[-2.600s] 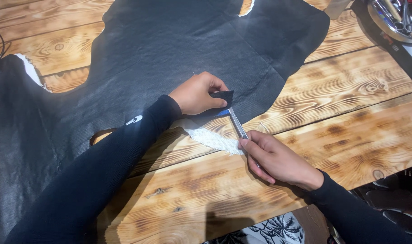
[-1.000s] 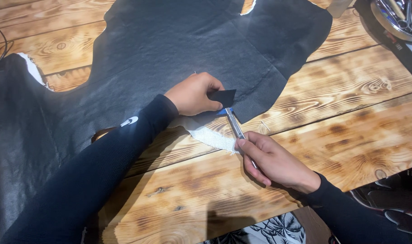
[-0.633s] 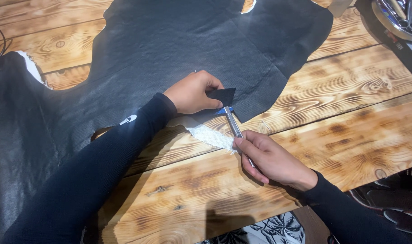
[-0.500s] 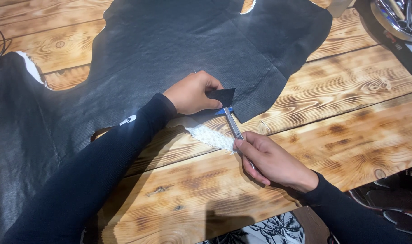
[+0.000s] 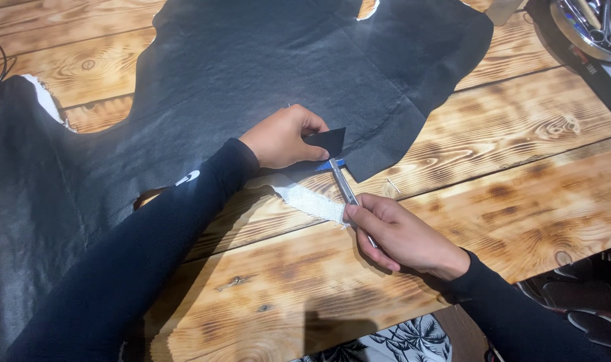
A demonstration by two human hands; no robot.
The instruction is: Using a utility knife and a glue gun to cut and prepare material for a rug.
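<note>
A large black leather hide (image 5: 265, 60) lies spread over a wooden table (image 5: 520, 167) of pale, heavily grained planks with dark scorched streaks. The hide is matte, finely pebbled and irregular in outline; at its left edge a sliver of whitish underside (image 5: 45, 100) shows. The left hand (image 5: 282, 137), in a dark long sleeve, rests on the hide's lower edge, fingers curled and pinching a small triangular black flap (image 5: 327, 141) lifted from the hide. Just below that flap lies a turned-over strip (image 5: 313, 201) of the hide, white and fuzzy. The right hand (image 5: 399, 234), below and right of the hide's edge, is closed around a slim metal knife (image 5: 344, 184), whose tip touches the hide at the base of the flap, beside a bit of blue. At the far right, beyond the hide's upper corner, a round metal tray (image 5: 565, 27) holds metal tools, too cropped to tell apart.
</note>
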